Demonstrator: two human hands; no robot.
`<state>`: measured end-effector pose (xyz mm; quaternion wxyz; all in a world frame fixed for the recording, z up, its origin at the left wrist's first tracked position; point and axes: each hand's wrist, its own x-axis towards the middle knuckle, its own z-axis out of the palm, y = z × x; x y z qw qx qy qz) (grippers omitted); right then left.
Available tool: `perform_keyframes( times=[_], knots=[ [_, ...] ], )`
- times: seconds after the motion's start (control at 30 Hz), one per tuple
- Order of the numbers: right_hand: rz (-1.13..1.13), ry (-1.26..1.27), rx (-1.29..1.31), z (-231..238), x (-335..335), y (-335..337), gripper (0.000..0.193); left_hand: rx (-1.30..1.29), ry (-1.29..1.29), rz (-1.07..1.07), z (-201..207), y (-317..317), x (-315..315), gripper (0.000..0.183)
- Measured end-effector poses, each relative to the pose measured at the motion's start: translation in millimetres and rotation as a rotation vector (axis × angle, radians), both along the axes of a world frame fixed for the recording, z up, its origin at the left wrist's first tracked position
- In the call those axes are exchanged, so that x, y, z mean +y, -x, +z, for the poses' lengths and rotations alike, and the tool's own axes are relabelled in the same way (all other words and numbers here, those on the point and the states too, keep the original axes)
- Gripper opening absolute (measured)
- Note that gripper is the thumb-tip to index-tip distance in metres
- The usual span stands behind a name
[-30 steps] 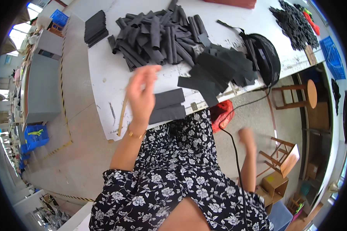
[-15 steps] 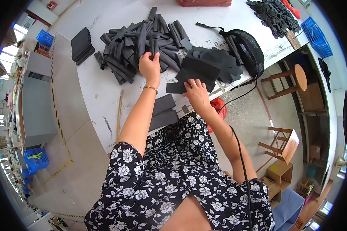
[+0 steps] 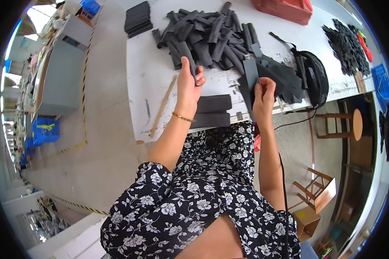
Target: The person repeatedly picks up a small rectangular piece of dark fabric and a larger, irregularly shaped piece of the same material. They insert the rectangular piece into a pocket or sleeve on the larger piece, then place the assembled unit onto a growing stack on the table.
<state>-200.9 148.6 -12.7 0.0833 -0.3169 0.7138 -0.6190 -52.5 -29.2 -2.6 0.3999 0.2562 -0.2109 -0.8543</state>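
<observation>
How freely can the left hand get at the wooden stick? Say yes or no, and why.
Probably yes: the wooden stick lies uncovered on the white table near the left hand, with nothing visible between them. That hand grips a dark grey roll, so it would likely need emptying first.

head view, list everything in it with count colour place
table: one, white, centre
rolls: many, dark grey, heaped mid-table
stack: one, black, table's far left
flat strips: two, dark grey, near edge
flat pieces: many, black, right of rolls
stick: one, tan, table's left
mesh bag: one, black, table's right
small pieces: many, dark, far right
package: one, red, far side
stools: two, brown, floor right
baskets: at least three, blue, left and right
clothing: floral, black-white, on person
left hand: one, holding a roll
right hand: one, holding a strip
</observation>
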Motion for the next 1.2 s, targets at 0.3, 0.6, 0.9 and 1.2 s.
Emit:
perform_keyframes(
  times=[0.3,0.6,0.9,1.2],
  knots=[
    [0.307,-0.139,0.209,19,11,-62,0.028,-0.153,-0.004,0.003,1,-34,7,0.026],
    [0.448,-0.211,0.167,38,19,-59,0.048,-0.162,0.112,-0.028,-14,-51,8,0.025],
    [0.342,-0.243,0.213,38,21,-63,0.048,0.039,-0.005,-0.175,-21,-53,6,0.023],
    [0.308,-0.113,0.374,51,11,-45,0.046,0.102,0.024,-0.257,-6,-50,15,0.027]
  ],
)
